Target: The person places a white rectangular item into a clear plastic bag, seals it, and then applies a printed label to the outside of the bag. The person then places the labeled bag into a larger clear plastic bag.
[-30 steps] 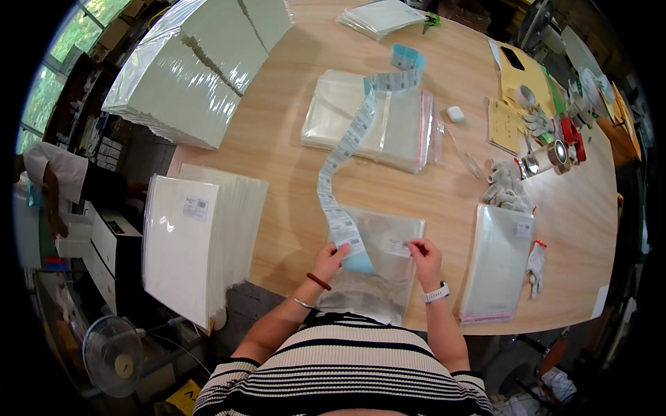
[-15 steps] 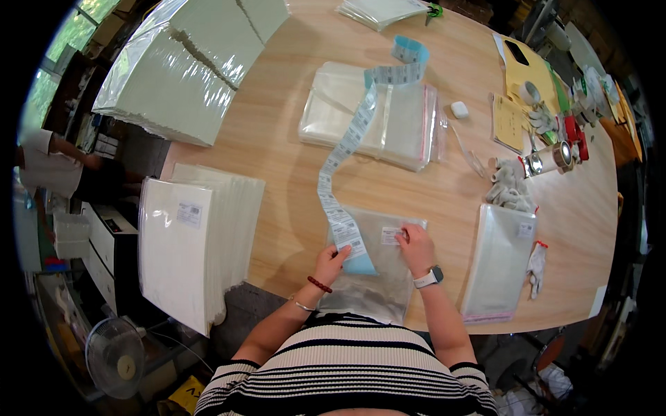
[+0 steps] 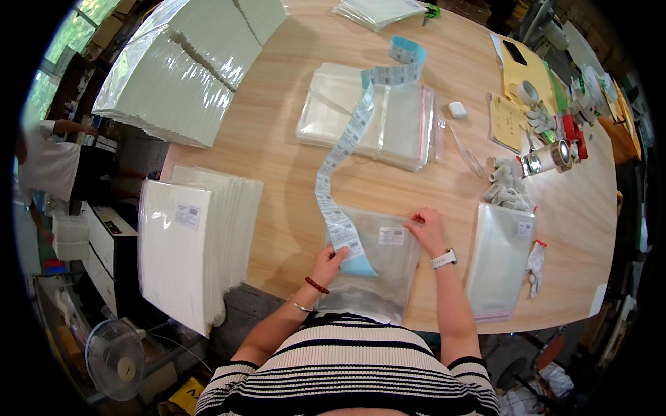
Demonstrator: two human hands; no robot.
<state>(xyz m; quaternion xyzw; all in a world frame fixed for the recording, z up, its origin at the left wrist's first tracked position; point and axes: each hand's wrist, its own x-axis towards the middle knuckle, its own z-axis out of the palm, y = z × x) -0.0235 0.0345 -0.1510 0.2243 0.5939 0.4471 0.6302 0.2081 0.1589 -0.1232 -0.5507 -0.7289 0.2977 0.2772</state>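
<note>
A clear plastic bag [image 3: 378, 295] lies flat in front of me, with a white printed label [image 3: 392, 236] stuck near its upper right. Over its left part trails a long strip of labels on blue backing [image 3: 335, 180], which curls away to the far side. My left hand [image 3: 329, 265] pinches the near end of that strip between thumb and fingers. At the bag's upper right corner my right hand [image 3: 428, 230] has its fingers closed on the edge. Right of it rests a stack of clear bags [image 3: 501, 270], its top one labelled.
More clear bags [image 3: 347, 111] lie beyond, under the strip. White filled packs [image 3: 177, 256] stand at left, below tall wrapped stacks [image 3: 170, 76]. Gloves [image 3: 510, 187], tape [image 3: 527, 91] and a metal tin [image 3: 548, 159] crowd the right. A person [image 3: 52, 163] is at far left.
My right hand has moved off the label, up and right to the bag's corner, leaving the label on the bag. My left hand stays on the strip.
</note>
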